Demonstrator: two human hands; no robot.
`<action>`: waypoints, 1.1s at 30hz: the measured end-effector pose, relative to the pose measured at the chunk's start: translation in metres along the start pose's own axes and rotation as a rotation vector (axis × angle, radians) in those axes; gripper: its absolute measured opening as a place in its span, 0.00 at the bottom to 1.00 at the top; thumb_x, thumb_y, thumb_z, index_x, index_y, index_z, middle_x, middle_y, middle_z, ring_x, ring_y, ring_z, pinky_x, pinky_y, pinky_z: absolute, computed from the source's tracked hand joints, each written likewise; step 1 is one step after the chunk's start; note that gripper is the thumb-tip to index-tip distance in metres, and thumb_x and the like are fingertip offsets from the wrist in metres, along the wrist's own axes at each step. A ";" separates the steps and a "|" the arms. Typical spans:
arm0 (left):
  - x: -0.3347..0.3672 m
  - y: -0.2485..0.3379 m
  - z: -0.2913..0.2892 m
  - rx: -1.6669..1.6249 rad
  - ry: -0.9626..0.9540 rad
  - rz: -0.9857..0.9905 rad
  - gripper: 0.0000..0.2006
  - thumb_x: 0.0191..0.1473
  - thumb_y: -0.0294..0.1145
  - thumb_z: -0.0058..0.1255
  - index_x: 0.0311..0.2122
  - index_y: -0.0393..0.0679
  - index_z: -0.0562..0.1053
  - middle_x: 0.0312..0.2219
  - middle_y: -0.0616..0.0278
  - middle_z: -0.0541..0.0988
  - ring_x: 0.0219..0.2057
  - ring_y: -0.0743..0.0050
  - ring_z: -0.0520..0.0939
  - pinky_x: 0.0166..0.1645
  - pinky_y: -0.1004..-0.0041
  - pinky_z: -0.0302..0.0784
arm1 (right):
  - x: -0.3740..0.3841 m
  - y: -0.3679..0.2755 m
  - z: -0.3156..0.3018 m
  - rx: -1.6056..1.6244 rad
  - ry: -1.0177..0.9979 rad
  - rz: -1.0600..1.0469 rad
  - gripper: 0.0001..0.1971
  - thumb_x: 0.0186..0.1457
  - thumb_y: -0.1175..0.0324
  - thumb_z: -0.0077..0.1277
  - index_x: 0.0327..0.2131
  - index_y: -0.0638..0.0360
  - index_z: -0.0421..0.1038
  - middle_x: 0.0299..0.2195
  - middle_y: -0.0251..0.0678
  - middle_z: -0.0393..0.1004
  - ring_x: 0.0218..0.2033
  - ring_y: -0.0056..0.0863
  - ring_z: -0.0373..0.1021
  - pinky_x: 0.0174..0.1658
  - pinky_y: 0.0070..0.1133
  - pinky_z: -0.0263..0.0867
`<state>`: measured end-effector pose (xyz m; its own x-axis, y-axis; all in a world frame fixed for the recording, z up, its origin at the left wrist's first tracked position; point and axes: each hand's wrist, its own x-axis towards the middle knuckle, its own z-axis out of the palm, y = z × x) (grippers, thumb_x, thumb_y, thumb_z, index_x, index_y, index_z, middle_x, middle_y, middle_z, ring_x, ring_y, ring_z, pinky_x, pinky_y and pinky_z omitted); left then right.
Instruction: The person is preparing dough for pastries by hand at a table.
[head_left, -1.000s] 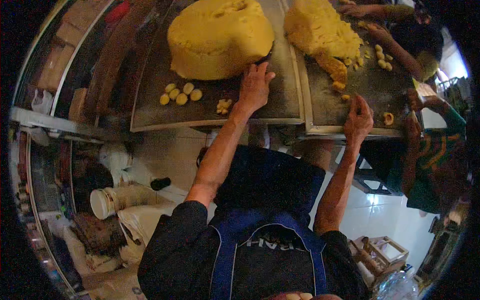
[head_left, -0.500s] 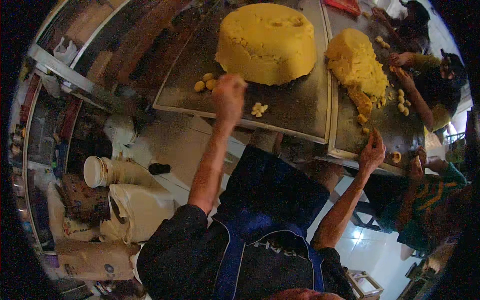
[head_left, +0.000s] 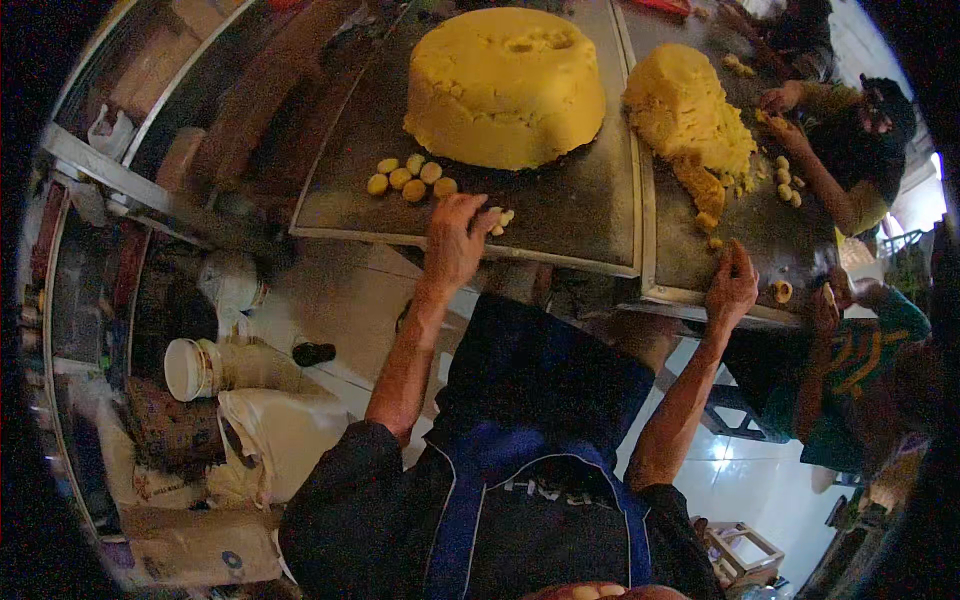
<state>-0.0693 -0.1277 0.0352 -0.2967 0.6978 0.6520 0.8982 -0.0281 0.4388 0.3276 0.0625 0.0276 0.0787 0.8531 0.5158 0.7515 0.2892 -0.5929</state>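
Observation:
A large yellow mound of dough point(head_left: 505, 90) stands on the metal table point(head_left: 590, 215) in front of me. Below its left side lie several round dough balls point(head_left: 413, 189). My left hand point(head_left: 457, 240) is over the table's front edge, just below these balls, its fingers stretched out. Their tips reach a small heap of pale, cut-looking pieces point(head_left: 500, 220); nothing is visibly gripped. At the adjoining table, my right hand point(head_left: 733, 287) has its fingers drawn together beside a small dough lump point(head_left: 715, 243). What they hold, if anything, is hidden.
A crumbled yellow dough heap point(head_left: 690, 115) covers part of the right table, with dough balls point(head_left: 787, 182) and a ring-shaped piece point(head_left: 782, 291) nearby. Co-workers' hands point(head_left: 785, 115) work along its right side. A white bucket point(head_left: 190, 370) and sacks point(head_left: 275, 440) stand at left.
My left hand has moved down from the dough balls to the pale pieces, and its fingers have opened out. More balls show beside it. The right hand stays near the small lump.

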 end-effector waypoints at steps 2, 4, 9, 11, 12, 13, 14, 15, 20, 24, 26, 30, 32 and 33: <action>-0.002 0.017 0.009 -0.142 -0.158 -0.186 0.09 0.53 0.27 0.57 0.40 0.38 0.78 0.34 0.51 0.73 0.40 0.49 0.74 0.44 0.58 0.71 | 0.000 0.004 0.003 0.036 -0.012 0.018 0.12 0.58 0.65 0.54 0.45 0.53 0.78 0.43 0.36 0.79 0.45 0.35 0.73 0.50 0.27 0.67; 0.010 0.024 0.012 0.017 -0.179 -0.039 0.09 0.52 0.29 0.59 0.38 0.38 0.78 0.36 0.50 0.72 0.39 0.50 0.73 0.45 0.58 0.70 | 0.004 0.009 0.006 0.015 0.000 -0.003 0.12 0.59 0.65 0.53 0.45 0.52 0.78 0.42 0.38 0.79 0.45 0.38 0.73 0.50 0.30 0.67; 0.033 0.019 0.013 0.043 -0.381 -0.175 0.07 0.53 0.30 0.58 0.35 0.39 0.78 0.36 0.48 0.75 0.38 0.49 0.75 0.42 0.53 0.71 | -0.001 0.010 0.010 -0.143 0.026 -0.055 0.13 0.57 0.67 0.53 0.47 0.53 0.75 0.43 0.41 0.77 0.43 0.44 0.72 0.47 0.36 0.68; 0.034 0.019 0.021 -0.102 -0.290 -0.280 0.07 0.56 0.28 0.54 0.38 0.38 0.76 0.37 0.48 0.76 0.37 0.48 0.77 0.41 0.53 0.74 | 0.000 0.040 0.027 0.065 0.080 -0.124 0.14 0.56 0.66 0.55 0.46 0.53 0.75 0.42 0.42 0.77 0.41 0.45 0.72 0.45 0.37 0.68; 0.026 0.011 0.024 -0.160 -0.184 -0.337 0.07 0.58 0.27 0.51 0.40 0.37 0.76 0.38 0.48 0.77 0.37 0.48 0.78 0.41 0.54 0.75 | 0.001 0.029 0.024 0.057 0.115 -0.110 0.14 0.56 0.66 0.55 0.46 0.53 0.75 0.42 0.42 0.77 0.41 0.45 0.72 0.45 0.37 0.68; 0.019 -0.005 0.029 -0.229 -0.177 -0.326 0.07 0.59 0.25 0.49 0.41 0.36 0.75 0.38 0.48 0.77 0.38 0.48 0.79 0.43 0.55 0.76 | 0.000 0.008 0.016 0.063 0.117 -0.136 0.14 0.56 0.67 0.55 0.46 0.54 0.76 0.41 0.42 0.78 0.41 0.45 0.72 0.45 0.37 0.68; 0.015 -0.015 0.033 -0.295 -0.169 -0.320 0.08 0.61 0.24 0.46 0.43 0.35 0.74 0.39 0.49 0.76 0.39 0.48 0.79 0.44 0.57 0.76 | -0.001 -0.005 0.009 0.072 0.114 -0.163 0.14 0.55 0.67 0.56 0.45 0.54 0.76 0.40 0.42 0.78 0.41 0.45 0.72 0.44 0.36 0.68; 0.019 -0.001 0.033 -0.315 -0.182 -0.290 0.08 0.61 0.24 0.46 0.43 0.35 0.74 0.39 0.49 0.76 0.39 0.48 0.79 0.44 0.57 0.76 | -0.003 -0.003 0.002 0.055 0.145 -0.149 0.14 0.55 0.67 0.56 0.45 0.54 0.76 0.40 0.42 0.78 0.41 0.45 0.72 0.44 0.36 0.68; 0.038 0.061 0.023 -0.156 -0.316 -0.033 0.09 0.62 0.22 0.44 0.44 0.33 0.74 0.39 0.49 0.75 0.41 0.52 0.79 0.44 0.58 0.77 | -0.002 -0.009 -0.009 0.111 0.051 0.061 0.13 0.56 0.69 0.55 0.46 0.55 0.76 0.39 0.41 0.79 0.44 0.44 0.72 0.47 0.34 0.68; 0.051 0.091 0.038 -0.500 -0.466 -0.351 0.07 0.60 0.25 0.48 0.40 0.34 0.75 0.30 0.54 0.79 0.29 0.65 0.80 0.36 0.64 0.77 | -0.001 -0.016 -0.011 0.139 0.103 0.078 0.14 0.55 0.69 0.56 0.46 0.55 0.76 0.41 0.40 0.79 0.44 0.43 0.72 0.49 0.34 0.67; 0.060 0.097 0.043 -0.528 -0.467 -0.300 0.06 0.58 0.25 0.51 0.40 0.38 0.75 0.25 0.55 0.80 0.23 0.69 0.78 0.33 0.67 0.76 | 0.000 -0.010 -0.005 0.121 0.137 0.038 0.14 0.56 0.68 0.56 0.46 0.55 0.76 0.40 0.40 0.79 0.45 0.43 0.72 0.49 0.33 0.67; 0.072 0.086 0.064 -0.231 -0.839 -0.007 0.08 0.55 0.27 0.54 0.41 0.43 0.74 0.28 0.55 0.77 0.26 0.64 0.78 0.35 0.63 0.74 | 0.002 -0.016 -0.009 0.132 0.096 0.044 0.13 0.57 0.68 0.55 0.45 0.56 0.76 0.41 0.40 0.79 0.46 0.43 0.71 0.50 0.33 0.67; 0.079 0.083 0.075 -0.040 -0.855 0.155 0.09 0.55 0.29 0.56 0.42 0.44 0.73 0.29 0.56 0.76 0.28 0.61 0.78 0.36 0.62 0.74 | 0.001 -0.012 -0.007 0.135 0.145 0.022 0.12 0.57 0.68 0.54 0.44 0.57 0.76 0.41 0.40 0.79 0.46 0.43 0.71 0.50 0.33 0.67; 0.087 0.095 0.072 -0.084 -0.869 0.108 0.09 0.55 0.30 0.56 0.40 0.41 0.73 0.31 0.53 0.74 0.32 0.56 0.78 0.40 0.57 0.72 | 0.000 -0.012 -0.008 0.134 0.142 0.022 0.12 0.57 0.68 0.54 0.44 0.57 0.76 0.41 0.40 0.79 0.46 0.43 0.71 0.50 0.33 0.67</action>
<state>0.0130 -0.0179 0.0892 0.1710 0.9853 0.0058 0.8702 -0.1537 0.4681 0.3239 0.0561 0.0394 0.1925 0.7926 0.5785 0.6556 0.3348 -0.6768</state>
